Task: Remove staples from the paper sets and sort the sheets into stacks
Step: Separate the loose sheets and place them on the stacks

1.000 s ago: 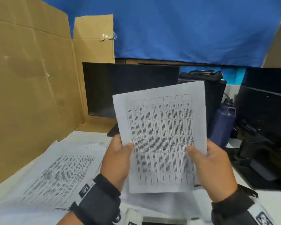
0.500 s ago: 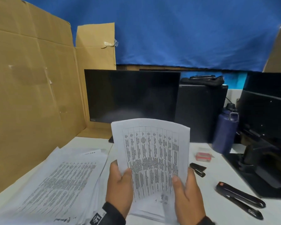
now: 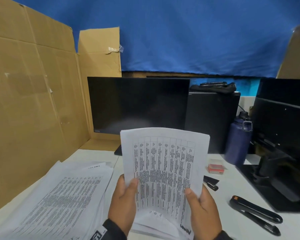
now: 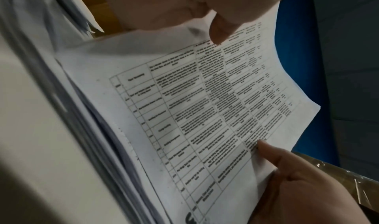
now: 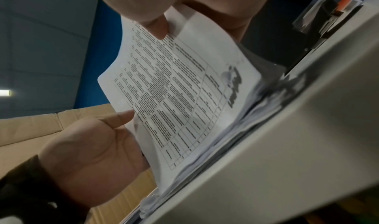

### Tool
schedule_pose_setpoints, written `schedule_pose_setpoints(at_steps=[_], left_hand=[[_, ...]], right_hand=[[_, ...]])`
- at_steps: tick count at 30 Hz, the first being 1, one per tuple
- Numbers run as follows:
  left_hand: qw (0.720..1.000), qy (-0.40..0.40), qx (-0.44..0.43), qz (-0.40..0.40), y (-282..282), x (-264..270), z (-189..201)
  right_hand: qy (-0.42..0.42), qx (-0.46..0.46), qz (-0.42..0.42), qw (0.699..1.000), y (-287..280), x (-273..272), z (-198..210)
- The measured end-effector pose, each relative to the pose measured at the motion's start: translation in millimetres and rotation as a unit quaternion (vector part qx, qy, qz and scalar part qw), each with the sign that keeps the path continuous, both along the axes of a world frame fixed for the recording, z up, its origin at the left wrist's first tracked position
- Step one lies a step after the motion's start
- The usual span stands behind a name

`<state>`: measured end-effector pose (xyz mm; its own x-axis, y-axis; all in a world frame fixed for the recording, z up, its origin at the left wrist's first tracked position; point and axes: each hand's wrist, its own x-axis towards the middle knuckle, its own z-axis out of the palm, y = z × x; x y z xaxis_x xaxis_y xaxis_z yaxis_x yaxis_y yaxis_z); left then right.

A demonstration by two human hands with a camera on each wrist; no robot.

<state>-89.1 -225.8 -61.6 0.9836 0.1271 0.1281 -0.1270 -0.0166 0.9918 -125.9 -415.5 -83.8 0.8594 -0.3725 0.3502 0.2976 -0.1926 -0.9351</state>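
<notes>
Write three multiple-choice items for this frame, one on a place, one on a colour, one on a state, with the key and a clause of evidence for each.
1. Where does the large stack of sheets lie on the desk?
A. To the left of the hands
B. On top of the monitor
C. Under the water bottle

2. What colour is the water bottle?
A. Red
B. Dark blue
C. White

3. How is the printed sheet held?
A. Flat on the desk, untouched
B. Raised upright, gripped by the left hand and the right hand
C. Pinched by one hand only

Key: 1 A, the stack spreads beside the cardboard wall, left of the hands. 2 B, the bottle by the right monitor is dark blue. 3 B, both thumbs press its face near the lower edges, and it stands up in front of the monitor.
</notes>
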Motion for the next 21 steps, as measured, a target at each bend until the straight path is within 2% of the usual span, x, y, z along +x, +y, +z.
schedule_pose_setpoints(at_steps=[11, 18, 21], left_hand=[[0.999, 0.001, 0.052, -0.009, 3.0, 13.3, -10.4], [0.999, -0.003, 0.048, -0.009, 2.1, 14.9, -12.5], [1.0, 0.009, 0.026, 0.0, 3.6, 15.9, -14.0]], right_hand=[[0.022, 0.0, -0.008, 1.0, -5.5, 7.8, -9.2], [0.029, 0.002, 0.003, 1.0, -5.3, 5.0, -2.5], [0.02, -0.042, -0.006, 0.999, -7.8, 1.0, 9.6]])
